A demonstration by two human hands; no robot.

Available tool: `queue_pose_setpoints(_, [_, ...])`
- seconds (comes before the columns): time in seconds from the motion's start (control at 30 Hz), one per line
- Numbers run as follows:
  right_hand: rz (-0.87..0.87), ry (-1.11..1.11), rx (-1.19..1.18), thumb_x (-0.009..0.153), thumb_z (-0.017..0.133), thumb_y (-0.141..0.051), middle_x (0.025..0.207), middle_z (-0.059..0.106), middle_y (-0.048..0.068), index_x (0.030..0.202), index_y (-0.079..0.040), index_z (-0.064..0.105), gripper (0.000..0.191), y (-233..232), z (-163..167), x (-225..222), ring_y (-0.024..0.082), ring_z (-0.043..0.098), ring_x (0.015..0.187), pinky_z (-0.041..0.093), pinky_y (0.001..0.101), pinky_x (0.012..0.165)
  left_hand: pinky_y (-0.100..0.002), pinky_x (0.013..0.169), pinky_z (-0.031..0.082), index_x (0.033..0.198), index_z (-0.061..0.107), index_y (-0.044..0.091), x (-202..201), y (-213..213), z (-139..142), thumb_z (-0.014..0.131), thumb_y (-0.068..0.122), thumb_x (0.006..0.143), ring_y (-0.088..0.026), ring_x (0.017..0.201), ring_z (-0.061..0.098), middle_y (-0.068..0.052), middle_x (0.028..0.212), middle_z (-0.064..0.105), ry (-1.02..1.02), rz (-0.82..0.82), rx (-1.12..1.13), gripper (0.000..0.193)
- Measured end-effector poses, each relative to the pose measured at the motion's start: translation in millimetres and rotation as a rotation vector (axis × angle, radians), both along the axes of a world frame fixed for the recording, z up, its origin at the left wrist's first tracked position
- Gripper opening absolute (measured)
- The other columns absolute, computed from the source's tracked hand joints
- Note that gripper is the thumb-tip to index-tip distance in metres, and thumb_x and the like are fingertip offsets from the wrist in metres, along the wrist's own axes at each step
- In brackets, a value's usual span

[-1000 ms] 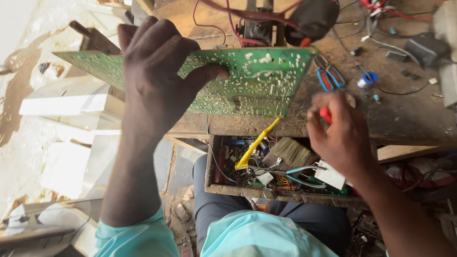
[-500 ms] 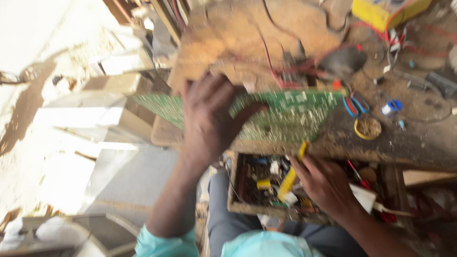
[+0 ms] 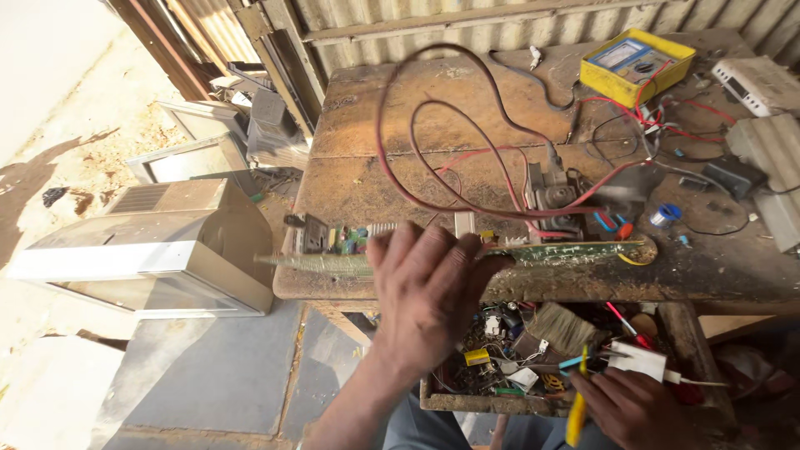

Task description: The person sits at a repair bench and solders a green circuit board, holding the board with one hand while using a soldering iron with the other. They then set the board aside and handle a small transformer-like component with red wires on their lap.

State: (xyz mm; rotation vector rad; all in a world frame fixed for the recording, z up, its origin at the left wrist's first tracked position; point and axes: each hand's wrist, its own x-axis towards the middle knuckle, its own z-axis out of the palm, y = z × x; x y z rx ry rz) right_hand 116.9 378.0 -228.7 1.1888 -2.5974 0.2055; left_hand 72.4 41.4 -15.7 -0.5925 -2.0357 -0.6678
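1. Left hand [image 3: 429,296] grips a green circuit board [image 3: 575,252], fingers spread over its near face and thumb apparently behind; the board is held nearly edge-on, level with the front edge of the counter [image 3: 400,192].
2. Right hand [image 3: 637,408] is low, over a parts tray [image 3: 508,367] under the counter, closed around a yellow-handled tool [image 3: 577,408]. The tool's tip is hidden; it may be a screwdriver.
3. Board judged stiff, thin and light, but long: held near the middle it balances, and one-end holds would let it flex.
4. Components crowd the far face at the left end [image 3: 333,237]. These and the solder side are judged fragile and prickly; bare edges or empty areas are the safer grip.
5. Red wire [image 3: 400,179] loops across the counter to a transformer-like part [image 3: 554,200] just behind the board; it could snag.
6. Yellow multimeter [image 3: 637,62] sits at the far right, well apart.
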Motion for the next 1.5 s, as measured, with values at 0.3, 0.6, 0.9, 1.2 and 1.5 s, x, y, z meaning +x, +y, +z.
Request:
queue_pose_setpoints(0.3, [-0.383,-0.507,-0.012,0.084,0.074,-0.025,0.105,0.067,0.012,0.137,-0.008,0.054,0.059,-21.2,52.6,-18.5,0.029,0.068,0.093,0.057,0.0412,0.078,-0.041,0.088,0.035,0.133,0.069,0.010,18.4,39.9,-0.6,0.081,0.022,0.091,-0.020,0.090,0.056,0.001,0.097,0.061,0.001,0.029,-0.102,0.045])
queue_pose_setpoints(0.6, [-0.108,-0.270,-0.827,0.103,0.064,-0.014,0.121,0.068,0.007,0.130,-0.013,0.063,0.027,45.5,188.5,-7.9,0.022,0.070,0.111,0.061,0.0343,0.093,-0.043,0.093,0.032,0.132,0.070,0.012,21.6,59.8,0.2,0.077,0.022,0.090,-0.017,0.102,0.060,0.004,0.114,0.069,-0.069,0.031,-0.195,0.044])
queue_pose_setpoints(0.9, [-0.120,-0.277,-1.142,0.109,0.058,-0.011,0.118,0.071,0.015,0.125,-0.007,0.060,0.017,102.7,164.3,6.9,0.028,0.073,0.114,0.061,0.0428,0.105,-0.038,0.087,0.033,0.126,0.074,0.016,29.7,102.7,-15.4,0.082,0.019,0.088,-0.014,0.090,0.064,0.006,0.100,0.066,0.088,0.089,-0.241,0.039])
queue_pose_setpoints(1.2, [-0.190,-0.416,-1.129,0.103,0.058,-0.005,0.115,0.072,0.018,0.121,-0.005,0.060,0.018,127.1,181.1,73.6,0.030,0.075,0.112,0.064,0.0431,0.104,-0.033,0.087,0.047,0.111,0.078,0.012,83.9,133.1,-50.9,0.065,0.022,0.073,-0.020,0.093,0.068,-0.002,0.106,0.073,0.033,0.008,-0.221,0.042])
queue_pose_setpoints(1.5, [-0.313,-0.495,-1.042,0.096,0.056,0.001,0.116,0.073,0.016,0.134,-0.010,0.055,0.039,129.8,211.1,95.1,0.030,0.079,0.106,0.063,0.0290,0.077,-0.031,0.085,0.041,0.102,0.081,0.015,99.5,148.7,-36.0,0.073,0.027,0.078,-0.013,0.088,0.068,0.002,0.104,0.073,0.134,0.107,-0.155,0.028])
